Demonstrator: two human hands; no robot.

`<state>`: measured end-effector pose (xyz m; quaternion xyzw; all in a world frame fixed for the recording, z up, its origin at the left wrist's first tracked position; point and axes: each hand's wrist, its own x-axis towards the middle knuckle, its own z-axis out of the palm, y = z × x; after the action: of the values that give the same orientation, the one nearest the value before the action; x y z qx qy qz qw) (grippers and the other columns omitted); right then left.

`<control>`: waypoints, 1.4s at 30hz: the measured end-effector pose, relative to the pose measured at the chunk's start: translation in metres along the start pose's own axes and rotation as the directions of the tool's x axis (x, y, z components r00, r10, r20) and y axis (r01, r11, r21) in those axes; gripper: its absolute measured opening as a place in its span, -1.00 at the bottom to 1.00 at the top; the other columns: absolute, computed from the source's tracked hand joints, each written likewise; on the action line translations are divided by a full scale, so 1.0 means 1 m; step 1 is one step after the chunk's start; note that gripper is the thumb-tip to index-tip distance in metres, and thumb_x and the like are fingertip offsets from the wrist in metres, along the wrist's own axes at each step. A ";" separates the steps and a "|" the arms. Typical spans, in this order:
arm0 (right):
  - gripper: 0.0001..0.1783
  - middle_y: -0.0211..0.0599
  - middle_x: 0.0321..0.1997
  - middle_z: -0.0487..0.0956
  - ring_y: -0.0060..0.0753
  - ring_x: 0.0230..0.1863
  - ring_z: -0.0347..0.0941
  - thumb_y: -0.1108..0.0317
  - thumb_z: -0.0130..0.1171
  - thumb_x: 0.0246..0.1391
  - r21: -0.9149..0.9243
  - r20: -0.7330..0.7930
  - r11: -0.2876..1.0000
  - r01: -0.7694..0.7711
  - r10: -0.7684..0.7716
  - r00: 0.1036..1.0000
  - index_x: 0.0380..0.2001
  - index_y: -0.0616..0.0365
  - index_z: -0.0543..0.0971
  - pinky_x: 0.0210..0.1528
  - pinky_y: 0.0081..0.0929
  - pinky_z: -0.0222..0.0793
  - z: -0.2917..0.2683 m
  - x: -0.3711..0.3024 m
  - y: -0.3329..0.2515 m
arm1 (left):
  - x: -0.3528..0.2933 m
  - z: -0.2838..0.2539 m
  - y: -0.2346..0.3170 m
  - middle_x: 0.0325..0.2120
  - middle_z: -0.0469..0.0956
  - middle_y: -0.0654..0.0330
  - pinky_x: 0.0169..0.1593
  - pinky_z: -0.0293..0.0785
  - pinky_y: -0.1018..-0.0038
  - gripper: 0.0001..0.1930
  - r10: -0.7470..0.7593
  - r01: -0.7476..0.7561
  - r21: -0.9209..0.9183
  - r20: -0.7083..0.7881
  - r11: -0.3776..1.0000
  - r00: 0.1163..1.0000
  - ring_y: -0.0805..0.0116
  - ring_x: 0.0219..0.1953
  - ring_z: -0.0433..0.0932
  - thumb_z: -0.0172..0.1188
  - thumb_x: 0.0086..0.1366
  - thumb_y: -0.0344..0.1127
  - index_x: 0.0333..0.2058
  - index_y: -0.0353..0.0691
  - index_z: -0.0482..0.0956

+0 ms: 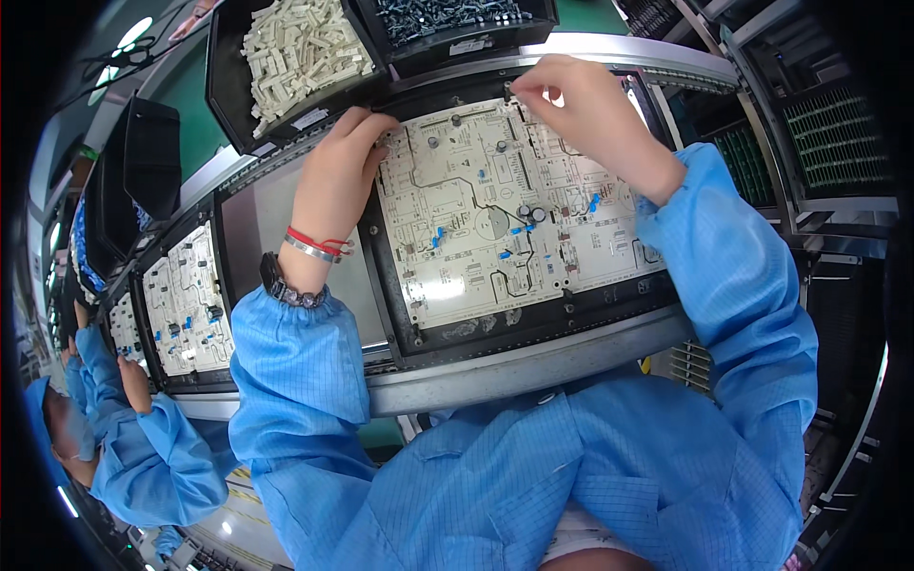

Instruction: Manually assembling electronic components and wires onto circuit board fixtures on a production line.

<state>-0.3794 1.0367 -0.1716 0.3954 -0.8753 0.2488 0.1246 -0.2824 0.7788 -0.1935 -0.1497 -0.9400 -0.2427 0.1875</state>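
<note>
A white printed circuit board (457,271) lies in a black frame (447,343) in front of me. It carries several small blue parts and a few round capacitors. Over its upper left corner is my left hand (338,176), fingers bent and drawn together at the board's edge; whatever they hold is hidden. My right hand (598,112) reaches across the upper right of the board. Its thumb and forefinger pinch together at the far edge, close to the frame, and anything between them is too small to make out.
Beyond the rail stand a black bin of pale connectors (300,57) and a black bin of dark small parts (447,17). Another populated board (186,305) sits to the left, near a co-worker in blue (143,447). A metal rail (533,362) runs along my side; racks (828,133) stand right.
</note>
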 end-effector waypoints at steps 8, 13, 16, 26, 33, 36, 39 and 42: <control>-0.84 0.01 -0.35 0.55 0.00 -0.31 0.50 0.49 0.09 0.00 0.111 -0.173 0.955 0.275 -0.254 0.952 -0.33 0.32 0.56 -0.22 -0.32 0.42 -0.057 0.054 -0.001 | 0.009 -0.036 0.034 -0.37 0.60 0.14 -0.29 0.51 0.40 -0.79 0.038 -0.023 0.119 -0.129 0.993 0.991 0.16 -0.29 0.60 0.17 0.13 -0.46 -0.24 -0.12 0.61; -0.75 0.11 -0.33 0.58 0.07 -0.22 0.53 0.36 0.13 -0.05 -0.074 0.102 0.996 0.050 -0.042 0.994 -0.32 0.32 0.59 -0.16 -0.22 0.44 -0.032 0.101 0.004 | 0.047 -0.066 -0.005 -0.41 0.60 0.07 -0.27 0.50 0.41 -0.80 -0.239 0.269 0.088 -0.259 0.959 0.936 0.18 -0.37 0.61 0.14 0.16 -0.39 -0.21 -0.17 0.62; -0.77 0.11 -0.39 0.58 0.07 -0.27 0.54 0.33 0.18 -0.10 -0.233 0.279 0.972 0.020 0.047 0.959 -0.40 0.27 0.61 -0.19 -0.17 0.44 0.004 0.126 0.019 | 0.062 -0.058 -0.045 -0.38 0.60 0.03 -0.19 0.50 0.36 -0.78 -0.118 0.138 0.161 -0.124 0.977 0.985 0.13 -0.32 0.60 0.14 0.16 -0.37 -0.20 -0.19 0.62; -0.86 0.00 -0.50 0.56 0.01 -0.36 0.53 0.37 0.14 -0.08 -0.045 -0.103 0.977 0.210 -0.214 0.971 -0.51 0.19 0.63 -0.26 -0.23 0.44 -0.016 0.108 0.018 | 0.093 -0.037 -0.065 -0.31 0.63 0.02 -0.09 0.49 0.35 -0.77 -0.162 0.129 0.340 0.072 0.932 0.984 0.13 -0.18 0.59 0.21 0.12 -0.39 -0.21 -0.25 0.62; -0.80 -0.30 -0.63 0.53 -0.63 -0.53 0.41 0.36 0.20 0.00 0.111 -0.032 0.993 -0.029 0.033 0.999 -0.42 0.32 0.62 -0.46 -0.59 0.29 -0.061 0.072 -0.020 | 0.095 -0.031 -0.047 -0.51 0.61 0.00 -0.21 0.51 0.30 -0.85 -0.150 0.192 0.388 -0.138 0.901 0.979 0.08 -0.37 0.61 0.24 -0.06 -0.40 -0.43 -0.19 0.68; -0.87 -0.51 -0.57 0.51 -0.76 -0.53 0.36 0.46 0.18 0.01 0.455 0.101 0.888 -0.071 0.028 0.995 -0.38 0.30 0.60 -0.48 -0.75 0.27 -0.056 0.043 -0.023 | 0.095 -0.033 -0.053 -0.50 0.61 0.00 -0.22 0.51 0.31 -0.87 -0.175 0.216 0.401 -0.136 0.890 0.975 0.09 -0.38 0.61 0.24 -0.05 -0.40 -0.45 -0.22 0.67; -0.90 -0.51 -0.54 0.51 -0.79 -0.51 0.38 0.54 0.18 -0.01 0.604 0.306 0.747 -0.276 0.102 0.947 -0.36 0.29 0.57 -0.45 -0.81 0.30 -0.053 0.012 -0.034 | 0.094 -0.031 -0.057 -0.50 0.60 -0.02 -0.22 0.51 0.30 -0.87 -0.116 0.180 0.442 -0.169 0.879 0.979 0.07 -0.38 0.61 0.23 -0.03 -0.37 -0.47 -0.25 0.65; -0.84 -0.47 -0.50 0.54 -0.73 -0.49 0.43 0.55 0.18 -0.02 0.856 0.180 0.516 -0.013 -0.275 0.945 -0.30 0.27 0.55 -0.42 -0.77 0.35 -0.015 -0.005 -0.003 | 0.106 -0.029 -0.050 -0.51 0.60 -0.04 -0.23 0.50 0.31 -0.86 -0.112 0.166 0.355 -0.168 0.920 0.979 0.07 -0.37 0.61 0.22 -0.02 -0.35 -0.47 -0.29 0.64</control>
<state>-0.3732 1.0460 -0.1603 0.5035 -0.6185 0.5707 -0.1957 -0.3869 0.7425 -0.1451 -0.0266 -0.9609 -0.0856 0.2618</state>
